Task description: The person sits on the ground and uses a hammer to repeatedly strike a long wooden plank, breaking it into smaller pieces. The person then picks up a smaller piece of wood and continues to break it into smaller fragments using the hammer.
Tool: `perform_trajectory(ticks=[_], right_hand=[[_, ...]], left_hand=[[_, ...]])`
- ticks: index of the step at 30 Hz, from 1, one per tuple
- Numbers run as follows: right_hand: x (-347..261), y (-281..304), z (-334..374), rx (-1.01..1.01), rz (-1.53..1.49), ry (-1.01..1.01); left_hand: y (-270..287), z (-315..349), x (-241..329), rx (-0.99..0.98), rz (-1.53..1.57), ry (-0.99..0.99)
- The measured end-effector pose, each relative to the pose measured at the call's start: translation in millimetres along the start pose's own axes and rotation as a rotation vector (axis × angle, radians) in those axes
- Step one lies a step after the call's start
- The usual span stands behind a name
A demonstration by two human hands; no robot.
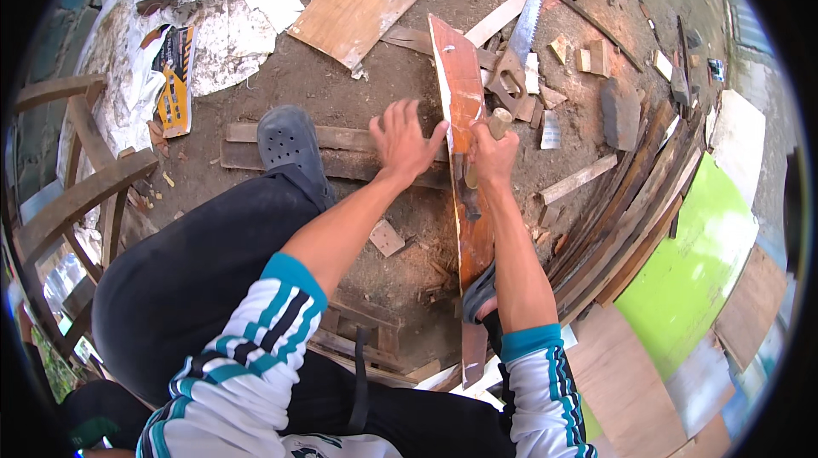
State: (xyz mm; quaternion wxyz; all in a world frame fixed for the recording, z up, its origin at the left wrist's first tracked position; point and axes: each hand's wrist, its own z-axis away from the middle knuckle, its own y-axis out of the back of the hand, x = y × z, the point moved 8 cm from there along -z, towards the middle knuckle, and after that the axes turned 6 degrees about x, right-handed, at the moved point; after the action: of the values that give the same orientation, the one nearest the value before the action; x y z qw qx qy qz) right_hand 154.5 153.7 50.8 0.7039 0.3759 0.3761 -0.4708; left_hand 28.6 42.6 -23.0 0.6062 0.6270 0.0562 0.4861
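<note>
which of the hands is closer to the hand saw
Right. The right hand grips a wooden-handled tool just below the hand saw in the picture; the left hand is farther, across the reddish-brown board from it.

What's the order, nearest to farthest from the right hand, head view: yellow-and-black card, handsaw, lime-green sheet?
From the right hand:
1. Handsaw: just beyond the hand, slightly right, handle toward it.
2. Lime-green sheet: right side, nearer the body.
3. Yellow-and-black card: far left, beside the white sheeting.
</note>
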Motion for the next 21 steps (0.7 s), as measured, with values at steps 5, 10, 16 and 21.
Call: perform_trajectory(ticks=[5,10,16,21], right_hand=[[-1,-8,-11,-0.02,0.05,0.057],[2,-1,-2,-0.02,-0.004,0.15],[-1,33,22,0.161,-0.234,0.23],[6,56,6,0.305,-0.403,0.091]], left_hand=[[-12,-55,16,0.091,0.036,-0.207],[-29,-56,24,0.065,0.065,-0.356],[-25,-59,22,0.093,0.07,-0.343],[-26,-60,26,0.084,0.066,-0.345]])
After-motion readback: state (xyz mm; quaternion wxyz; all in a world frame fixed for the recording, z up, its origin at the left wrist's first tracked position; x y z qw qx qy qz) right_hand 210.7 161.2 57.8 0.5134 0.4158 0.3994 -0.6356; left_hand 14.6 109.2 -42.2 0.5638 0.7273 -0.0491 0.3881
